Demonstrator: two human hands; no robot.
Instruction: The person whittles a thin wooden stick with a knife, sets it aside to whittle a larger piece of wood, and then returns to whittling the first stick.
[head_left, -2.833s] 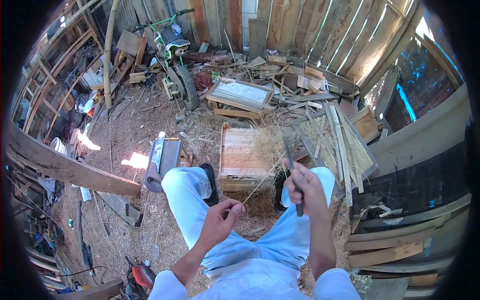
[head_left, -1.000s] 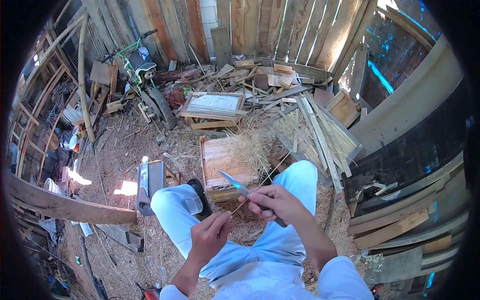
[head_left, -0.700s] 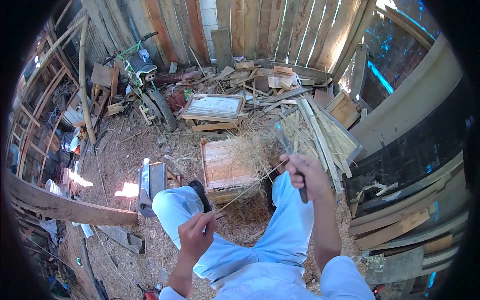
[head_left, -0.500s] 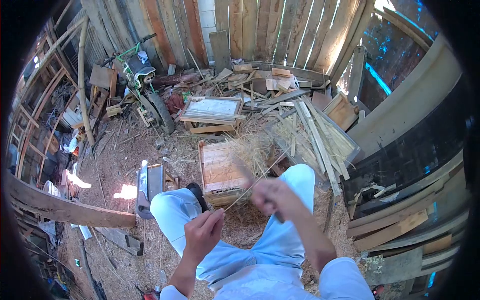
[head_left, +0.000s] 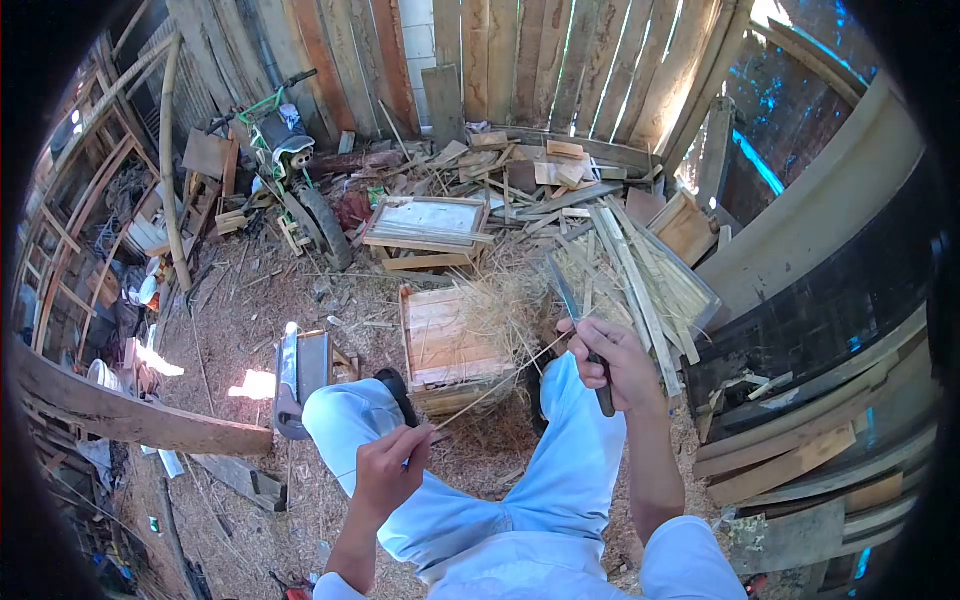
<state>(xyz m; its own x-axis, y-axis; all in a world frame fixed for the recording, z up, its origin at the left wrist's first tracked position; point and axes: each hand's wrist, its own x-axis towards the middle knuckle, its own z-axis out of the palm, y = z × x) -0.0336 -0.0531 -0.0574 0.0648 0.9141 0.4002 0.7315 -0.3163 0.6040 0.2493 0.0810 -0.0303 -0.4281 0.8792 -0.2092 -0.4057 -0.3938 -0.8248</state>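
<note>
A thin pale strip [head_left: 490, 392] runs slantwise between my two hands, above the wooden box [head_left: 455, 335]. Its lower end is pinched in the closed fingers of my left hand [head_left: 392, 468], near my left thigh. Over my other knee, my right hand [head_left: 615, 362] is wrapped round the dark handle of a knife [head_left: 566, 290], whose blade points up and away. The strip's upper end meets the fingertips of my right hand beside the blade. Thin shavings [head_left: 505, 315] lie heaped at the box's right side.
Beyond the box stands a framed wooden piece [head_left: 425, 218]. Scrap boards [head_left: 640, 275] are piled at the right. A small bench [head_left: 305, 378] is left of my knee, with a beam [head_left: 150, 420] nearby. A green bike [head_left: 285, 150] leans at the back left.
My right hand has moved right and slightly up with the knife, which now points upward and shows clearly instead of blurred. My left hand has shifted slightly down and left.
</note>
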